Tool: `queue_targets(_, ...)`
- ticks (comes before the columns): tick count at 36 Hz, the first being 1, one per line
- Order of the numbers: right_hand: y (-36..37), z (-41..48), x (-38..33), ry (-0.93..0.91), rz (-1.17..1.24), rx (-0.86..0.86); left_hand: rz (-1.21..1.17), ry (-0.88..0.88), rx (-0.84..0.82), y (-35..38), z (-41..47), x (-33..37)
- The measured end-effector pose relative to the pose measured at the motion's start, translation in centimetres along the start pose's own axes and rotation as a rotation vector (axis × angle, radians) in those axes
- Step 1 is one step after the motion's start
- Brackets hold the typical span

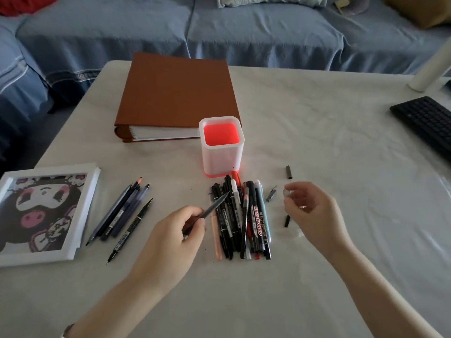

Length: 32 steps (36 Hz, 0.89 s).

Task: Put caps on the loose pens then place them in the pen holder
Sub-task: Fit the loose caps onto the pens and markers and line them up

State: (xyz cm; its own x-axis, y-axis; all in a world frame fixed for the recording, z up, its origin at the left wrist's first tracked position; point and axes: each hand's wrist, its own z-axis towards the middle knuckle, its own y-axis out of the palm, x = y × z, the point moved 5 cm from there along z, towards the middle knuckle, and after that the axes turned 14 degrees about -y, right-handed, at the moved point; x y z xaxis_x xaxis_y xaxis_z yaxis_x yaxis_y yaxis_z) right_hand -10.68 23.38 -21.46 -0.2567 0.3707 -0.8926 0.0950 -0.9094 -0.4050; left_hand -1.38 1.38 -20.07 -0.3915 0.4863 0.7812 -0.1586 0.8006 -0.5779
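So the left hand (170, 237) has its fingers curled round a grey pen (214, 206), uncapped tip pointing out over the pile of pens (240, 220) that lies mid-table (317, 132), right up against the near side of the pen holder (222, 154). The right hand (314, 213) is pinching a small clear cap (286, 192), I think, it's pretty blurry. Right of the pile there's a black cap (289, 172), a grey cap (271, 194) and a short black cap (287, 221). Another bunch of pens (119, 213) lies toward the left edge, beside a picture frame (83, 215).
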Motion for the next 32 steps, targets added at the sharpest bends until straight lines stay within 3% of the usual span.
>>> queue_targets(2, -0.8, 0.0, 1.3, 0.064, -0.200, -0.044, -0.003, -0.011, 0.000, 0.0, 0.0, -0.3)
queue_targets(8, -3.6, 1.5, 5.0, 0.225, -0.508, -0.115, 0.013, -0.031, -0.027, 0.1, 0.0, -0.7)
queue_targets(17, -2.1, 4.0, 6.1, 0.386, -0.653, -0.267, -0.006, -0.031, -0.031, 0.2, -0.1, 0.1)
queue_targets(21, -1.5, 4.3, 5.8, 0.358, -0.717, -0.249, 0.024, -0.008, -0.039, 0.3, 0.0, 0.4)
queue_targets(24, -1.1, 4.2, 4.9, 0.277, -0.679, -0.213, 0.037, 0.017, -0.045, 0.3, -0.1, 0.8)
queue_targets(32, -0.4, 3.4, 0.3, 0.006, -0.188, 0.014, -0.018, 0.017, -0.069, 0.9, -0.4, 1.2)
